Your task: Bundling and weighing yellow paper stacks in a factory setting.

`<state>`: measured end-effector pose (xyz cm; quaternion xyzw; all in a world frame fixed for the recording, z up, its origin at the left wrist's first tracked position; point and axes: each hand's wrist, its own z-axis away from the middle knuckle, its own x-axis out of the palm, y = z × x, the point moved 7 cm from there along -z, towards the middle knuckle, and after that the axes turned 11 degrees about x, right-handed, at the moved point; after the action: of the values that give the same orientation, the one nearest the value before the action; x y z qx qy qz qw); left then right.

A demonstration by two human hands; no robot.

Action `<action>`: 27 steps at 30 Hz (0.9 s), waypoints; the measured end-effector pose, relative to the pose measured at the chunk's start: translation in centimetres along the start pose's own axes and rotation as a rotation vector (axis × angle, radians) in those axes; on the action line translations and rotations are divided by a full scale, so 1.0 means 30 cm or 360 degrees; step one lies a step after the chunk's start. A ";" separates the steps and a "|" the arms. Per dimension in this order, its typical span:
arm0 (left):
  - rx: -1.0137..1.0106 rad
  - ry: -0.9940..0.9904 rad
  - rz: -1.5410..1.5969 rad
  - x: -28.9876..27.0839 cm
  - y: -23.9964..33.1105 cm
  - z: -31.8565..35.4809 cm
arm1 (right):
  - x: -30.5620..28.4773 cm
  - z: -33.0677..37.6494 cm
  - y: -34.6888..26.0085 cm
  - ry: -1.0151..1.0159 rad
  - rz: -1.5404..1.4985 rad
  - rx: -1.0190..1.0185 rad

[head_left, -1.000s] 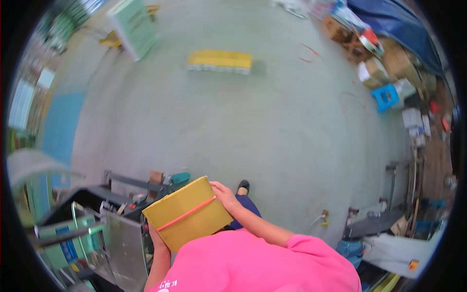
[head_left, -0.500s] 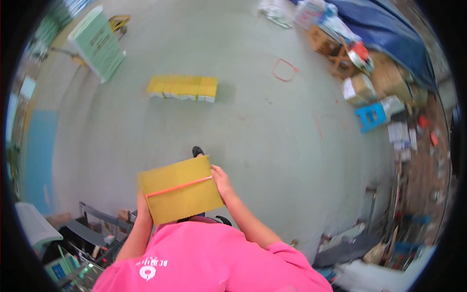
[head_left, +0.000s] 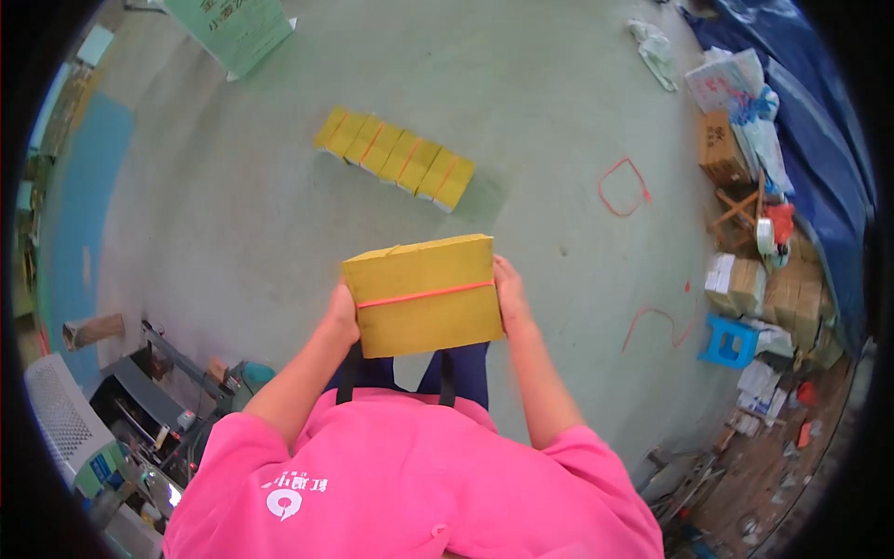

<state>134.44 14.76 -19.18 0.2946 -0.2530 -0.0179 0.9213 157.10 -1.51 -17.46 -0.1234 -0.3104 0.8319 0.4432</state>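
In front of my body I carry a thick yellow paper-covered bundle (head_left: 428,326) with a red-orange band around its middle. My left hand (head_left: 344,313) grips its left edge, and my right hand (head_left: 509,294) is closed on the right edge; the fingertips of both are partly hidden behind it. Farther off on the floor lies a slanting row of several similar yellow bundles (head_left: 395,155), with red bands across their tops and white sides showing below. The held bundle is apart from that row.
Beyond the row at upper left stands a pale green board (head_left: 237,37). Cartons (head_left: 723,149), a blue stool (head_left: 728,342) and a blue tarp (head_left: 810,140) line the right side. Dark machinery (head_left: 154,401) is close at lower left. Grey floor (head_left: 559,121) carries red markings.
The view has turned and moved closer to the row on the floor. The held bundle has been raised and extended away from my body, still in both hands.
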 end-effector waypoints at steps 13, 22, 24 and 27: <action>-0.0140 0.0646 0.0956 0.251 -0.843 -0.676 | -0.391 -1.106 0.020 -0.0408 0.0670 0.0611; -0.0243 0.0955 0.1361 0.319 -1.454 -1.290 | -0.697 -1.897 0.224 -0.0506 0.1012 0.0841; -0.0146 0.0921 0.1390 0.249 -1.507 -1.414 | -0.648 -2.009 0.272 -0.0567 0.1097 0.0792; 0.0002 0.0893 0.1288 0.171 -1.528 -1.583 | -0.554 -2.141 0.298 -0.0652 0.1100 0.0808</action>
<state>166.89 1.33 -75.32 0.1666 -0.0893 0.4216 0.8869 191.63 7.41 -74.10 0.0595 -0.1190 0.9874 0.0861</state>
